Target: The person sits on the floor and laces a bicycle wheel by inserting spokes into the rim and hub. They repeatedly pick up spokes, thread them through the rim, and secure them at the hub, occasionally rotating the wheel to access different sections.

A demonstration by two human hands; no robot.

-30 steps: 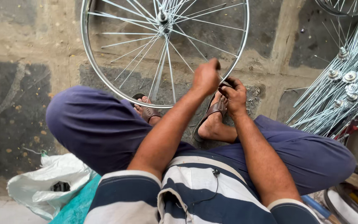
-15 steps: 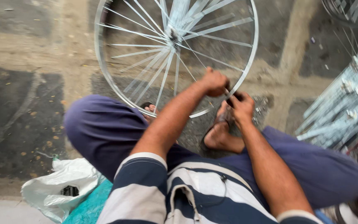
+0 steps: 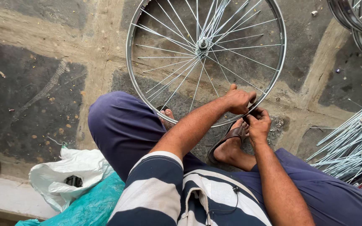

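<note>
The person sits on the stone floor (image 3: 42,83) with a bicycle wheel (image 3: 206,44) standing by their feet. The left hand (image 3: 239,100) is curled tight over the wheel's rim (image 3: 273,79). The right hand (image 3: 258,125) pinches closed just below it; what it holds is too small to tell. The thin spokes (image 3: 177,79) look loose, so the rim could slip or a spoke could bend if the hands push too hard. The view now sits lower and steadier than a moment ago, and the hands have stayed on the same spot.
</note>
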